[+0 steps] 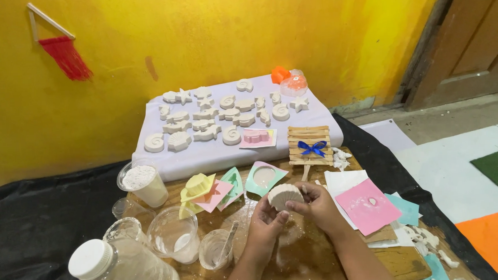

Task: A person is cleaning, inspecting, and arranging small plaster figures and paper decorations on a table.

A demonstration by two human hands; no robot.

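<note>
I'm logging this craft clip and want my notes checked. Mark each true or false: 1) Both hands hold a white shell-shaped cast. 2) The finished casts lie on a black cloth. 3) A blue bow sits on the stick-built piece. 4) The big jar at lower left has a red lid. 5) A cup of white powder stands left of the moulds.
1) True: the left hand and right hand hold the shell-shaped cast between them.
2) False: the finished casts lie on a white cloth.
3) True: the blue bow is on the stick-built piece.
4) False: the big jar has a white lid.
5) True: the cup of white powder stands left of the moulds.
</note>
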